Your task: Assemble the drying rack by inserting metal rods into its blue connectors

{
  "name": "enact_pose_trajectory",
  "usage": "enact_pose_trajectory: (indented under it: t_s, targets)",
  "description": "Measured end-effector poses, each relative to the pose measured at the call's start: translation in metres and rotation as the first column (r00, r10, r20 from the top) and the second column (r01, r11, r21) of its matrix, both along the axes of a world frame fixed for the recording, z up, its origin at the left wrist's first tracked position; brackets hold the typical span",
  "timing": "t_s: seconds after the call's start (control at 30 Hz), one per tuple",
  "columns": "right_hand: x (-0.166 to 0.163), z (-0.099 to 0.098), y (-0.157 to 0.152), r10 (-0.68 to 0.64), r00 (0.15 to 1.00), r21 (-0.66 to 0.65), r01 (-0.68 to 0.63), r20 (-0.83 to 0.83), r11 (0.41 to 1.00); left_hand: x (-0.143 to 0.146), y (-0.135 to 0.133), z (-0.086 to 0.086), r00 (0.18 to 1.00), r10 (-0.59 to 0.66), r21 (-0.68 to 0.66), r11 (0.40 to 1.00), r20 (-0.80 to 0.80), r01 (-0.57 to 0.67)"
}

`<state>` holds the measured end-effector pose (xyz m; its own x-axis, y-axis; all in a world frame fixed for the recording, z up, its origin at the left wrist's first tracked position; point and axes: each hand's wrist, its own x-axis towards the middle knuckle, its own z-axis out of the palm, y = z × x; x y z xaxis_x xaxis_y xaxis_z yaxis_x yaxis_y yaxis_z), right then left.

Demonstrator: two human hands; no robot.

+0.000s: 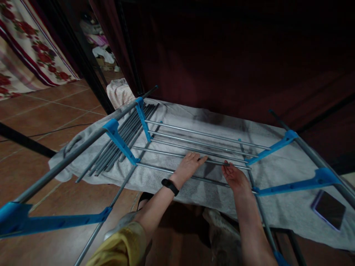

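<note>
Both hands are resting over the middle of the rack, well apart from its ends. Palm down, the left hand (190, 165) is lying across a slim grey metal rod (161, 152), its thumb stretching to the right; from where I'm standing its underside is staying out of sight, so I cannot tell whether it is gripping. Beside it, the right hand (235, 177) is showing a half-open palm, fingertips touching the same rod, though I cannot tell how firmly.

That rod is lying just beyond the wrists, its long axis running crosswise between the left grey metal side rail (121, 190) and the right grey metal side rail (263, 214). What seems to matter is how its ends are meeting those rails: the left end is poking past its rail, while the right end is reaching only about to the other. The right hand is sitting nearer its own end.

Farther out, a blue plastic bracket (121, 145) is rising at the left and another blue plastic bracket (291, 186) at the right. Loose grey metal rods (130, 127) are lying on the grey cloth (194, 115) to the left, and a dark phone (329, 210) is lying to the right.
</note>
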<state>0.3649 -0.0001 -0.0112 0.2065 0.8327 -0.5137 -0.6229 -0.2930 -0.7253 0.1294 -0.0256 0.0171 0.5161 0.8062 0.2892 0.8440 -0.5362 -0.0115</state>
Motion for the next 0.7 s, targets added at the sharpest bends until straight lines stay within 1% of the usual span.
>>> enact_pose_trajectory:
  t_s: [0.17,0.27,0.43,0.7]
  targets:
    - [0.0023,-0.0069,0.0013,-0.025,0.997,-0.019,0.027,0.068,0.999,0.0035,-0.0003,-0.0020,1.000,-0.007,0.008,1.000,-0.011,0.007]
    - [0.0032,-0.0091,0.0007,-0.049,0.996,-0.021,0.051,0.079,0.998,0.0049,-0.0004,-0.0024,1.000,-0.017,0.007,1.000,-0.022,0.017]
    - [0.0050,-0.0100,-0.0008,-0.076,0.992,-0.018,0.078,0.100,0.997,0.0067,0.0003,-0.0059,0.999,-0.008,0.002,1.000,-0.051,0.008]
    - [0.0042,-0.0108,0.0004,-0.094,0.988,-0.041,0.099,0.124,0.994,0.0079,0.0009,-0.0072,0.999,0.001,-0.045,0.999,-0.032,-0.003]
